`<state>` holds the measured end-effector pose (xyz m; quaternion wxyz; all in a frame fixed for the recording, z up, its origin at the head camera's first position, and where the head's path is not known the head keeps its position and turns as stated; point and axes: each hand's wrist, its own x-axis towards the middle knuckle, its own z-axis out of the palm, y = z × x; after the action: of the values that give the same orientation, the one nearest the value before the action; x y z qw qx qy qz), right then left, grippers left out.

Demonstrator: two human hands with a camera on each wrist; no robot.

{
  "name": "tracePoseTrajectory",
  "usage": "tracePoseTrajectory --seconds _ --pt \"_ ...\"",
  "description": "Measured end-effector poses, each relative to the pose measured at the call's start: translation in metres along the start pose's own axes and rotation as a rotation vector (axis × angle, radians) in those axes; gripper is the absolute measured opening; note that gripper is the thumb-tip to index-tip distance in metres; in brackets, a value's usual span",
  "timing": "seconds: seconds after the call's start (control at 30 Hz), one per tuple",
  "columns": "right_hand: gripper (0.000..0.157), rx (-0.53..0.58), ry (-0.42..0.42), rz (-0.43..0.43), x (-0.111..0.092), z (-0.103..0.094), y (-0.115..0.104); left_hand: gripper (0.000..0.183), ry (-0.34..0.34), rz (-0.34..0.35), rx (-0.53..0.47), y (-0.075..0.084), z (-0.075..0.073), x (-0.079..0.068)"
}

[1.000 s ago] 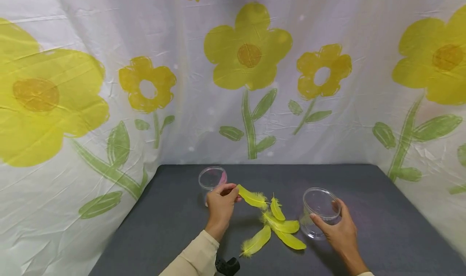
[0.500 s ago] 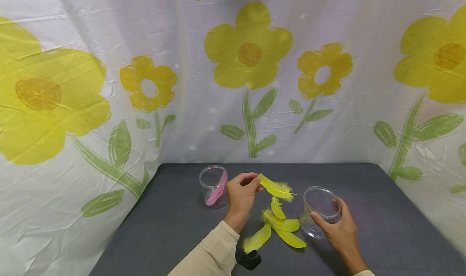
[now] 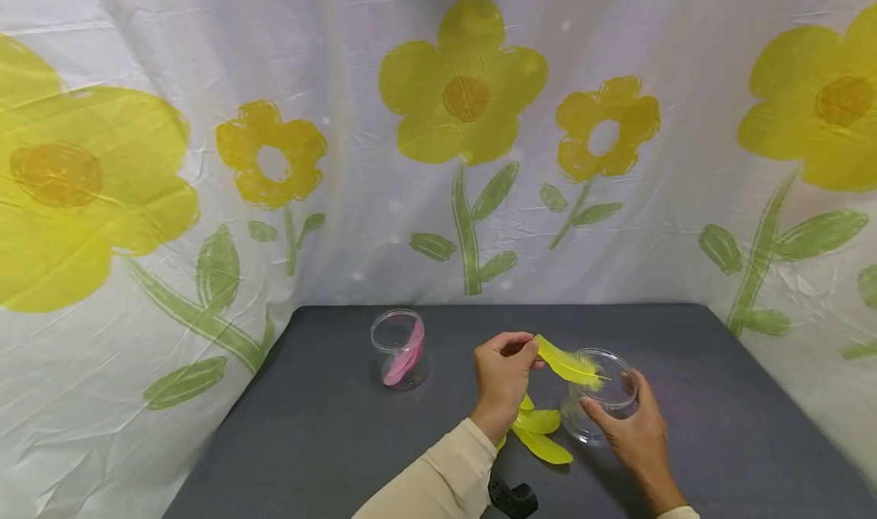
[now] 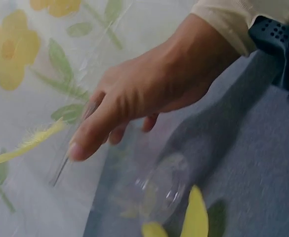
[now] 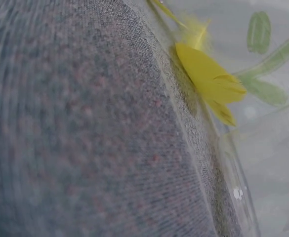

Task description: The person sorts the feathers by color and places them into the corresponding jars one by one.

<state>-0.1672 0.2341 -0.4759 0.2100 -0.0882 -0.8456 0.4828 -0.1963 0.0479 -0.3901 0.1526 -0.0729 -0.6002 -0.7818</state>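
Note:
My left hand (image 3: 505,382) pinches a yellow feather (image 3: 563,362) between thumb and fingers, with its wispy quill end over the mouth of a clear plastic jar (image 3: 582,426). Thumb and fingers of my right hand (image 3: 633,426) grip that jar from its right side. In the left wrist view, my right hand (image 4: 134,96) shows around the jar's rim, and the held feather (image 4: 28,143) points at the opening. Several loose yellow feathers (image 3: 541,421) lie on the table left of the jar, partly hidden behind my left hand and sleeve.
A second clear jar (image 3: 416,380) with pink feathers (image 3: 406,358) inside stands on the dark grey table (image 3: 308,428), back left. A white curtain (image 3: 363,222) printed with flowers hangs behind. A black device (image 3: 512,498) sits by my left wrist.
My left hand has carried the yellow feather rightward from beside the pink-feather jar to the mouth of the other jar. My right hand keeps its grip on the jar, nearly still.

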Motion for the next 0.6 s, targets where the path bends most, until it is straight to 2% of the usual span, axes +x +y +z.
tracePoseTrajectory --seconds 0.33,0.6 --pt "0.098 0.007 0.013 -0.002 -0.001 0.002 -0.002 0.005 0.006 0.010 0.037 -0.020 0.023 -0.013" --pt "0.098 0.020 0.023 -0.007 -0.001 0.000 -0.002 0.007 -0.007 0.020 0.076 -0.029 0.038 -0.020"
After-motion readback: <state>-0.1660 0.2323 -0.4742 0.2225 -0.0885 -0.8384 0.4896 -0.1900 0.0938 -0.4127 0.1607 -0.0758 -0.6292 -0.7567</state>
